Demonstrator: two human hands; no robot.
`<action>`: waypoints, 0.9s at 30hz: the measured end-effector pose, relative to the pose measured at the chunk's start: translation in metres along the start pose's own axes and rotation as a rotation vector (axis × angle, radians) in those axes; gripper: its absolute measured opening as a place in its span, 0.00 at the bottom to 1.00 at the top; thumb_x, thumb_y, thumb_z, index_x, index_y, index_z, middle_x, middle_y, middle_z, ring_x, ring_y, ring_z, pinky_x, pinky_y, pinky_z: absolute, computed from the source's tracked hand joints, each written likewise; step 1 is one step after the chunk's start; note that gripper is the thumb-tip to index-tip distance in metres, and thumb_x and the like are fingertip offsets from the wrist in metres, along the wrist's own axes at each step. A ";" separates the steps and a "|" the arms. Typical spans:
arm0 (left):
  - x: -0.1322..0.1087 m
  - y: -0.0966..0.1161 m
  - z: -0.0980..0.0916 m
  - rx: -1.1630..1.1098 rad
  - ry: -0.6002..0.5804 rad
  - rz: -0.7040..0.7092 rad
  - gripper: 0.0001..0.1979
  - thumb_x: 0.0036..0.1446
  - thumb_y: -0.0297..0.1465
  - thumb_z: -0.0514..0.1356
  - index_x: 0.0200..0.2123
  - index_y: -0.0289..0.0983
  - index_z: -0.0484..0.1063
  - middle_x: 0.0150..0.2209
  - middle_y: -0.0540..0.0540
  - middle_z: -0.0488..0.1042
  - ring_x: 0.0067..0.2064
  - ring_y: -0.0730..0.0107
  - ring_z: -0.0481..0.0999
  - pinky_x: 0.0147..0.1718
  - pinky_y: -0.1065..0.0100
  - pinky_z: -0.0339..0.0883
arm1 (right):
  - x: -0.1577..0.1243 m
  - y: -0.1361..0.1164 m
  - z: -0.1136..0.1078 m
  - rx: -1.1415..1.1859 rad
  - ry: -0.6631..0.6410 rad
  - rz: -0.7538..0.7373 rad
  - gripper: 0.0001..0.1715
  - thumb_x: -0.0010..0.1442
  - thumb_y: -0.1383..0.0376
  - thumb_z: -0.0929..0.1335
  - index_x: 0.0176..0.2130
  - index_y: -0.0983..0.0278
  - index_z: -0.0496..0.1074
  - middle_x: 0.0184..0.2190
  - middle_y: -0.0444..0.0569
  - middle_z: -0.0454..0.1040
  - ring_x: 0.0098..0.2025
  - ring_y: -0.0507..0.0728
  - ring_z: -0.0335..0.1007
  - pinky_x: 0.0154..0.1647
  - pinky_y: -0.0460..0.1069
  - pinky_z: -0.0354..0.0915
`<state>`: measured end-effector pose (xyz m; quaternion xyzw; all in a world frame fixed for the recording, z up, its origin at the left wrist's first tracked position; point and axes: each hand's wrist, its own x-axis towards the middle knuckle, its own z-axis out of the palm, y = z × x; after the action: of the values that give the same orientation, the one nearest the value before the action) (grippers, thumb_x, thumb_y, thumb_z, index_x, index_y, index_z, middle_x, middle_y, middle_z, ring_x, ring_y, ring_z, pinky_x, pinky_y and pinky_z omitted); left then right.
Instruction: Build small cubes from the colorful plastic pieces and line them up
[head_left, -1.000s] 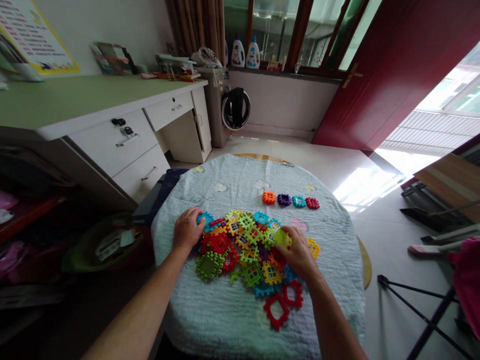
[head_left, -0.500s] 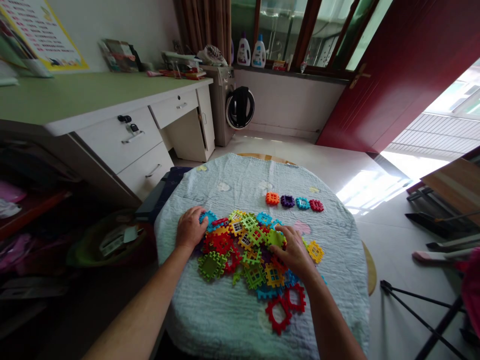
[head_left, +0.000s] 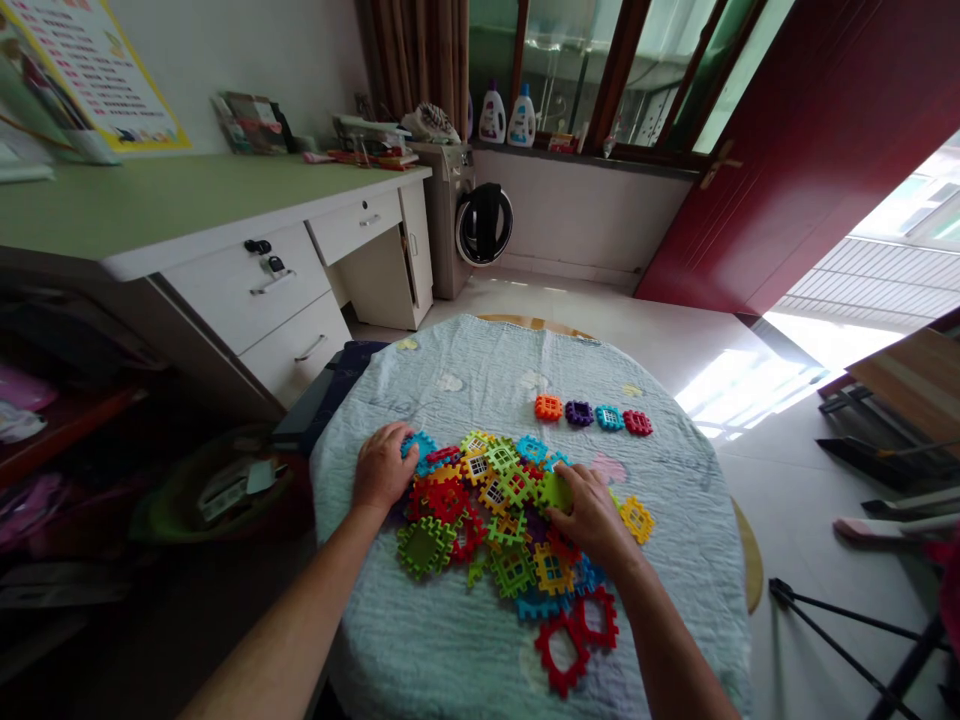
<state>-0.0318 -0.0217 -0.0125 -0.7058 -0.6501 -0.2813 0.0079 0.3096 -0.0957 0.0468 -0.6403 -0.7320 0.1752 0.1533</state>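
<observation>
A heap of colourful plastic interlocking building blocks (head_left: 495, 500) with notched edges lies on the cloth, many of them with window-like grids. At the heap's left end, my left hand (head_left: 382, 465) has its fingers curled, thumb and forefinger closed at the edge of a blue building block (head_left: 424, 452). My right hand (head_left: 592, 508) pinches a green building block (head_left: 553, 492) on the heap's right side. Beyond the heap stands a short row of joined blocks: orange (head_left: 548, 407), purple (head_left: 579, 413), blue (head_left: 609, 417) and red (head_left: 638, 422).
The round table wears a pale blue cloth (head_left: 480, 370). Two red frame-shaped blocks (head_left: 562, 655) lie near me, and a yellow one (head_left: 637, 519) at the right. A desk (head_left: 225, 200) is at left, a washing machine (head_left: 454, 220) behind, a black-legged stand (head_left: 832, 640) at right.
The whole view has shifted slightly, so everything sits a little lower. Both hands keep nearly the same places, the right still on the green block.
</observation>
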 end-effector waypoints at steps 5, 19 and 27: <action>0.001 0.001 -0.001 0.000 -0.002 0.001 0.14 0.57 0.34 0.53 0.43 0.35 0.73 0.49 0.39 0.75 0.52 0.54 0.72 0.55 0.55 0.64 | 0.032 -0.005 -0.016 0.022 0.031 -0.076 0.25 0.50 0.63 0.69 0.49 0.63 0.70 0.43 0.52 0.70 0.47 0.61 0.64 0.51 0.53 0.60; -0.001 0.002 -0.002 -0.026 0.001 -0.027 0.13 0.57 0.32 0.53 0.42 0.36 0.73 0.50 0.39 0.75 0.54 0.55 0.71 0.56 0.54 0.63 | 0.181 -0.029 0.012 -0.276 -0.123 -0.078 0.30 0.48 0.59 0.74 0.51 0.60 0.72 0.50 0.53 0.69 0.53 0.65 0.57 0.52 0.56 0.52; 0.000 0.004 -0.004 -0.031 -0.004 -0.033 0.12 0.58 0.32 0.53 0.42 0.38 0.73 0.49 0.39 0.75 0.54 0.55 0.71 0.56 0.53 0.64 | 0.188 -0.001 -0.016 -0.278 -0.071 -0.014 0.40 0.51 0.56 0.73 0.61 0.58 0.63 0.57 0.55 0.65 0.57 0.67 0.55 0.51 0.57 0.53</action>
<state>-0.0300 -0.0242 -0.0081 -0.6957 -0.6571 -0.2901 -0.0091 0.2910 0.0913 0.0615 -0.6438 -0.7585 0.0935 0.0382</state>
